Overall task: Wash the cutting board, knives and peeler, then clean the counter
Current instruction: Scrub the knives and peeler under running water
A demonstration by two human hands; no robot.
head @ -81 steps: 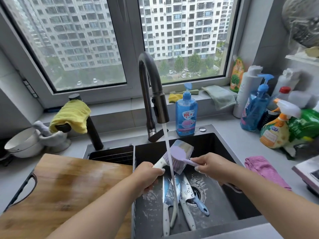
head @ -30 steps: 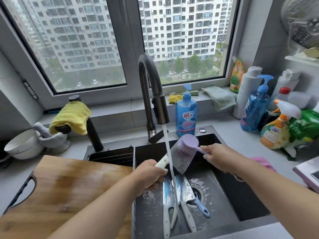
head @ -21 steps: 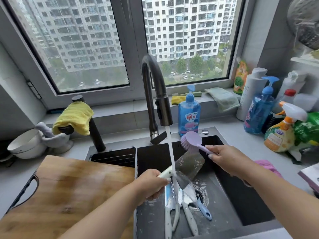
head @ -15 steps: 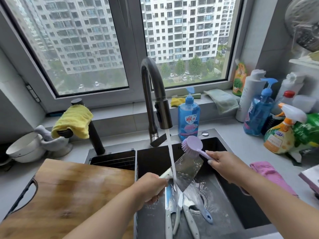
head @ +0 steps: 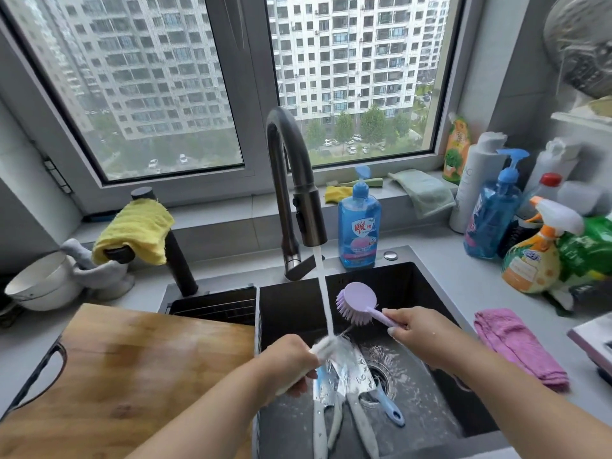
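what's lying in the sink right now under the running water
On the sink floor lie knives and a blue-handled peeler beside the drain. The left hand covers their upper ends.

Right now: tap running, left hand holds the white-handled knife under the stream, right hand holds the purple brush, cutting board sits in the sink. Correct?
Not quite. The cutting board is not in the sink; it lies on the counter to its left, as the head view shows. The rest holds: tap running, left hand gripping the white-handled knife under the stream, right hand holding the purple brush.
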